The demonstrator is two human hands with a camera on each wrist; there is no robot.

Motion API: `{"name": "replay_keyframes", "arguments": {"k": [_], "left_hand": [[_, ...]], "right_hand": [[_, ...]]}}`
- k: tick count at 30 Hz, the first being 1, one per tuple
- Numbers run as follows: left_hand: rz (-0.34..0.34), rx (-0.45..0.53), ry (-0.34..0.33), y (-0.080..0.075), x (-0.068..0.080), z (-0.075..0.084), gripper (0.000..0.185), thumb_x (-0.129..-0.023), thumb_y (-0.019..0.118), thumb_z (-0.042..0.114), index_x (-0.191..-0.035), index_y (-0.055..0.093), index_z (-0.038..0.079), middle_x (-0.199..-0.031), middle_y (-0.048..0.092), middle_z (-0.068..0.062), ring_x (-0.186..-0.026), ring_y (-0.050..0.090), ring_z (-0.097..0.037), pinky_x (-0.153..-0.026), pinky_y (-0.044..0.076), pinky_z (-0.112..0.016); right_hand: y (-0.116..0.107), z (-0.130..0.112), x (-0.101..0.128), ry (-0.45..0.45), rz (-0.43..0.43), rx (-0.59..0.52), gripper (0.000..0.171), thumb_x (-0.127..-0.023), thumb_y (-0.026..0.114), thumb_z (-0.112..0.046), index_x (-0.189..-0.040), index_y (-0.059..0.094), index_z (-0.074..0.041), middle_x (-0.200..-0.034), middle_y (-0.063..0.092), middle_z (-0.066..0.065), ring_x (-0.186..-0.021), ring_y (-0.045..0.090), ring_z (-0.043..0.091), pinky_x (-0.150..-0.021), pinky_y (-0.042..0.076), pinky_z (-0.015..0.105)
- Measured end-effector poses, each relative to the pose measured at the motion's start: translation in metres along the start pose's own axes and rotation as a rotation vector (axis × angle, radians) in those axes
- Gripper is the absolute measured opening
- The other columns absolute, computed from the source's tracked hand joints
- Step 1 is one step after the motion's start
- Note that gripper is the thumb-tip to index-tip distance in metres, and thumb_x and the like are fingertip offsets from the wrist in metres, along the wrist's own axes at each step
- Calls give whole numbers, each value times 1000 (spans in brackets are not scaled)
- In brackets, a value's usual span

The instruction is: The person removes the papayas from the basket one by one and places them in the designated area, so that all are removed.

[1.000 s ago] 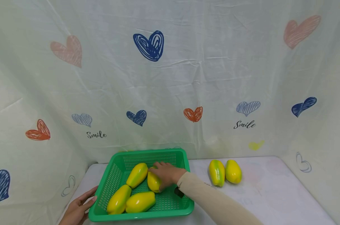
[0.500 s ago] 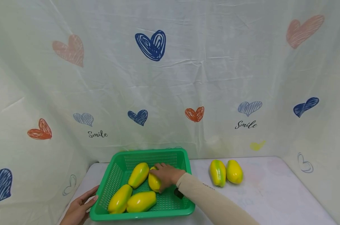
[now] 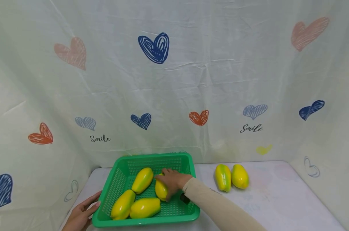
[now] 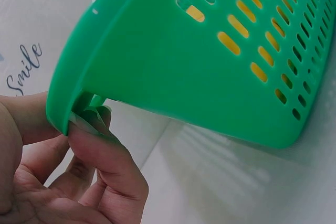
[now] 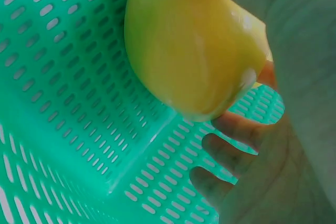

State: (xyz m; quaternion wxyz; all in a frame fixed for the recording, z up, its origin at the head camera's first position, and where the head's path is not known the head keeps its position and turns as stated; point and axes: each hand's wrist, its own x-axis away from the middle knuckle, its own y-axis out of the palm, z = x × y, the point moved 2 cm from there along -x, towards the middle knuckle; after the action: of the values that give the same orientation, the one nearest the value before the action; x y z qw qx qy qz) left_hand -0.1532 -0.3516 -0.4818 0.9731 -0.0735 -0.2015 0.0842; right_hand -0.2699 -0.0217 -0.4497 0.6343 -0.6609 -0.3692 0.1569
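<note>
My left hand (image 3: 81, 214) pinches the left rim of a green plastic basket (image 3: 145, 222); the left wrist view shows thumb and finger on either side of the basket lip (image 4: 71, 66). Inside the basket, my right hand (image 3: 175, 180) grips a yellow papaya (image 3: 161, 191) from its right side. Close up in the right wrist view, the papaya (image 5: 194, 51) has a green-tinged side, with fingertips (image 5: 231, 124) at its lower end. Another papaya (image 3: 142, 180) lies left of the held one, and two papayas, one (image 3: 123, 204) and another (image 3: 145, 208), lie at the basket's near side.
Two more papayas, one (image 3: 223, 177) beside the other (image 3: 240, 176), sit on the white-covered table (image 3: 266, 199) right of the basket. A white curtain (image 3: 174, 86) printed with hearts stands behind the table and along both sides.
My right hand has shifted the gripped papaya slightly right and nearer inside the basket. The left hand stays at the rim; the other papayas have not moved.
</note>
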Motion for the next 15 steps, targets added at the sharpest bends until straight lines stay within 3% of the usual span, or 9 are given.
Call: {"name": "replay_keyframes", "arguments": {"k": [9,15], "left_hand": [[2,-5,3,0,-2,-3,77,-106,68,25,-161,27,-11,-159,33,-38,-98,70,-15,-87,64,-40],[0,6,15,-2,-3,-4,80,-104,71,27,-161,29,-11,-149,47,-34,-98,71,-16,-87,64,-41]], "right_hand": [[1,3,5,20,-38,-27,93,-79,95,-44,-156,47,-29,-154,48,1,-143,46,24,-118,44,39],[-4,3,15,-3,21,16,94,-78,96,-45,-157,47,-29,-155,45,2,-143,46,23,-119,42,38]]}}
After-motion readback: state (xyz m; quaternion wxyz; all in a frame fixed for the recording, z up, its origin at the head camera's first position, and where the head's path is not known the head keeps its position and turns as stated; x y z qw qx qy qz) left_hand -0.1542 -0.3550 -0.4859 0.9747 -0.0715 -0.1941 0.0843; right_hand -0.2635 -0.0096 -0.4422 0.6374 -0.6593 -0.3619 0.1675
